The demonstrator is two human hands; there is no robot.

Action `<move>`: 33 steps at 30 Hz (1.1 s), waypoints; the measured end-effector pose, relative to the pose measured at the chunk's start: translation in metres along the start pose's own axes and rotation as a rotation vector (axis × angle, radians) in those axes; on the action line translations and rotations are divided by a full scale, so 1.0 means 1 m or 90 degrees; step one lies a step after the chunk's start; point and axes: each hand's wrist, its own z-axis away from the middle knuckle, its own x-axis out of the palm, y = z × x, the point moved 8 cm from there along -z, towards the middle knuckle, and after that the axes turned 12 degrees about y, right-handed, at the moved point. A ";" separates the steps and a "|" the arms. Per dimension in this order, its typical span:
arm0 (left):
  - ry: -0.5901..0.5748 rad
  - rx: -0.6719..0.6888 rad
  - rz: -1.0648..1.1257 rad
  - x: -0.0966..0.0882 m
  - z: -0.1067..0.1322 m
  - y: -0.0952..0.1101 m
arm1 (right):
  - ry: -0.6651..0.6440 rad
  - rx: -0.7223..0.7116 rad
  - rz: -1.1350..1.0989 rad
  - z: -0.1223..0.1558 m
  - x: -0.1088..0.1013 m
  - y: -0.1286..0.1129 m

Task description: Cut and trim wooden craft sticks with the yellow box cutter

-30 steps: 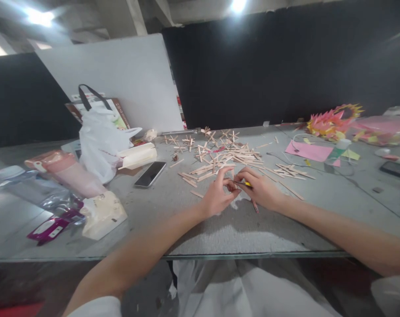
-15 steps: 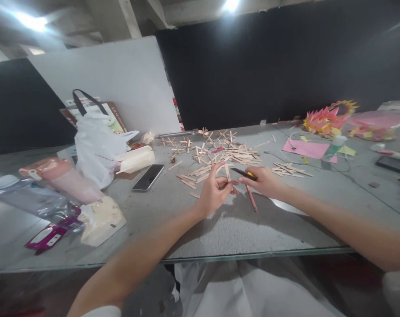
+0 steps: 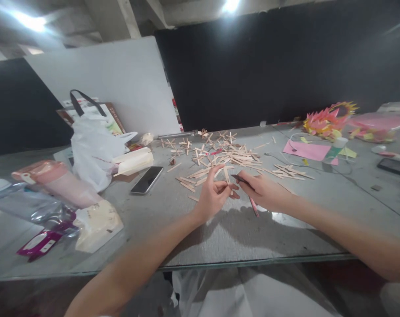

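My left hand (image 3: 213, 198) is closed on a wooden craft stick (image 3: 226, 173), pinched upright between thumb and fingers above the grey table. Close by on the right, my right hand (image 3: 262, 190) grips a utility knife (image 3: 239, 178). The knife's dark tip points left at the craft stick; whether they touch I cannot tell. Most of its handle is hidden by my fingers. Under my right hand lies a thin pink-red stick (image 3: 253, 207), partly covered. Just beyond both hands spreads a pile of loose craft sticks (image 3: 241, 155).
To the left are a phone (image 3: 147, 179), a white plastic bag (image 3: 90, 147), a pinkish bottle (image 3: 56, 178) and a purple packet (image 3: 39, 243). Pink paper (image 3: 305, 150), a cable and a spiky paper craft (image 3: 323, 119) lie at the right. Star-shaped stick pieces (image 3: 186, 145) stand farther back.
My right hand has turned and closed farther over the knife, hiding its yellow part. The knife tip stays near the craft stick in my left hand. The view has shifted slightly.
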 end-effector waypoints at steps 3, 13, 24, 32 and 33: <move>-0.004 -0.004 -0.001 0.002 0.002 0.001 | -0.032 0.031 -0.018 0.002 0.004 -0.005; -0.026 -0.004 -0.022 0.008 0.007 0.004 | -0.040 0.055 -0.130 0.007 0.018 0.010; -0.025 0.031 -0.057 0.007 0.009 0.003 | -0.037 0.062 -0.136 0.009 0.019 0.011; -0.023 0.057 -0.101 0.007 0.009 0.004 | -0.031 0.074 -0.153 0.011 0.018 0.008; -0.023 0.056 -0.102 0.007 0.009 0.004 | -0.028 0.073 -0.153 0.011 0.018 0.007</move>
